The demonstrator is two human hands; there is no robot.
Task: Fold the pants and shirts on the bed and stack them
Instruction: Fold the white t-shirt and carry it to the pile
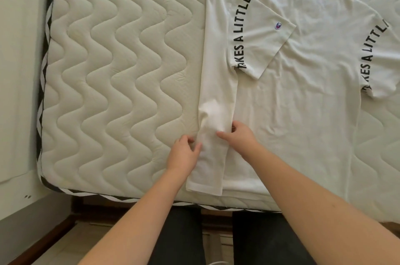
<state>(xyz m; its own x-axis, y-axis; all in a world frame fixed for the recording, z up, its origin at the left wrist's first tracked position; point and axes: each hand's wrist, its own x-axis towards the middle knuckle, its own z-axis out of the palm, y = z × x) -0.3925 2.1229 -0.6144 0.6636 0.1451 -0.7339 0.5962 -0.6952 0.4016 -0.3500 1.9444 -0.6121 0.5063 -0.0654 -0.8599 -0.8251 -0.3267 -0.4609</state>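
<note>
1. A white T-shirt (303, 95) lies flat on the bare quilted mattress of the bed (112, 59), collar away from the person, hem near the bed's near edge.
2. Its left side is folded inward in a long strip (214, 113) running from shoulder to hem, and the left sleeve (262, 35) lies turned over onto the body of the shirt, black lettering showing.
3. The other sleeve (376, 56) is spread out flat to the right, with the same black lettering.
4. The left hand (184, 154) sits at the outer edge of the folded strip, fingers curled against the cloth; from here it looks like a pinch, though the fold hides the fingertips.
5. The right hand (240, 134) rests on the strip's inner edge, thumb and fingers curled and nipping the fabric there.
6. Both forearms reach in over the bed's edge, with dark trousers (259, 241) visible below.
</note>
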